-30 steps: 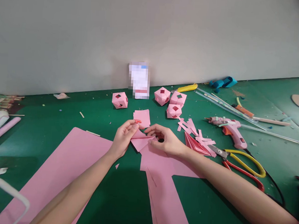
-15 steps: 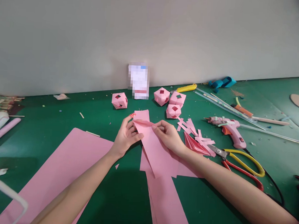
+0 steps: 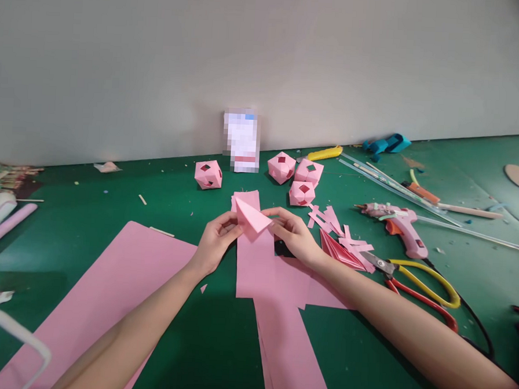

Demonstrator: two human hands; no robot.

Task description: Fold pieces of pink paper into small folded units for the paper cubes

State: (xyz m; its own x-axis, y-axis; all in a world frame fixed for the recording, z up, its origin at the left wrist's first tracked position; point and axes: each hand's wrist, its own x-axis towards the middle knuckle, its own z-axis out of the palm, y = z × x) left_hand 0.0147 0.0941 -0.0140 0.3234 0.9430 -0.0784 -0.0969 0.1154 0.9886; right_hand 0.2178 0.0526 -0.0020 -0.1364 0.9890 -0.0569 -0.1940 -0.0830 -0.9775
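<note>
Between my hands is a pink paper strip point(image 3: 254, 270) whose top end is bent over into a pointed triangular flap point(image 3: 253, 217). The left edge near this fold is pinched by my left hand point(image 3: 217, 239), thumb in front. My right hand point(image 3: 295, 236) grips the flap's right corner with thumb and fingers; some of its fingertips are hidden. Beneath and behind the held strip lie more pink paper strips point(image 3: 290, 350), some crossing each other. Beyond the hands stand several pink folded paper balls with diamond-shaped holes, one of them a paper ball point(image 3: 208, 175) to the left.
Right of my hands lie paper scraps point(image 3: 328, 219), a stack of folded pink triangles point(image 3: 341, 251), scissors point(image 3: 429, 279) and a pink glue gun point(image 3: 397, 222). A large pink sheet point(image 3: 119, 286) spreads under my left forearm. A blurred phone-like panel point(image 3: 243, 141) leans against the wall.
The held strip has swung from a slant to nearly straight. Its top flap now shows as a crisp triangle pointing right, and my left fingers have closed in on the edge.
</note>
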